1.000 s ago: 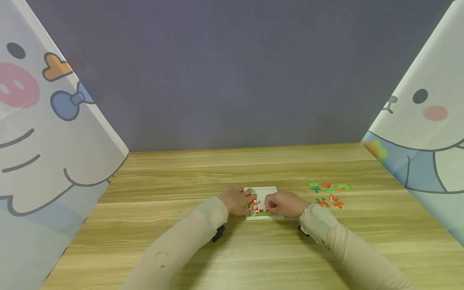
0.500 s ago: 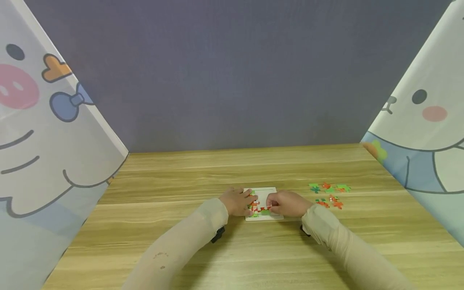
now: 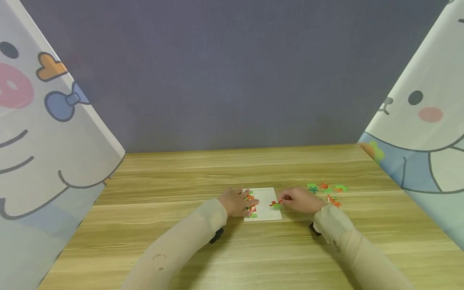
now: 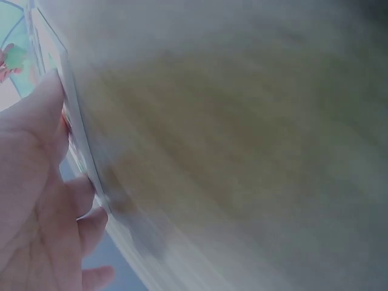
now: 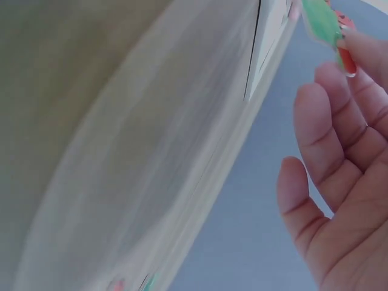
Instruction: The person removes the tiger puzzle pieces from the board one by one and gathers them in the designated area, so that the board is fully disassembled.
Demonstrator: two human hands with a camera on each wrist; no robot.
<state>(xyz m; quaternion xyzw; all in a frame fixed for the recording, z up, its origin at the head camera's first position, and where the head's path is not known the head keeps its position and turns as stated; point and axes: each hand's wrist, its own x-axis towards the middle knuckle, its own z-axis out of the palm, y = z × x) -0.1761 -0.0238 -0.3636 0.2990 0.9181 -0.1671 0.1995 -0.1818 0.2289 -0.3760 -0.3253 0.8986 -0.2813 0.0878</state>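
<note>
My left hand (image 3: 235, 202) lies over the left side of a white puzzle tray (image 3: 264, 195), its fingers spread across red and green pieces (image 3: 252, 209) set there, partly covering them. In the left wrist view its thumb and fingers rest along the tray's edge (image 4: 77, 121). At the tray's right side, my right hand (image 3: 301, 200) pinches a jigsaw puzzle piece (image 3: 276, 205), red and green, between thumb and fingertips. The right wrist view shows this piece (image 5: 321, 21) tilted and raised off the tray, with the other fingers loosely bent below it.
Several loose jigsaw pieces (image 3: 327, 188) lie on the wooden table (image 3: 203, 169) to the right, some partly behind the right hand. A grey panel (image 3: 232, 80) rises at the table's back. Cartoon-printed sheets (image 3: 36, 141) stand at both sides.
My right hand has drawn back to the right, lifting the red and green piece from the tray's lower part, whose white surface now shows. My left hand keeps its place on the tray.
</note>
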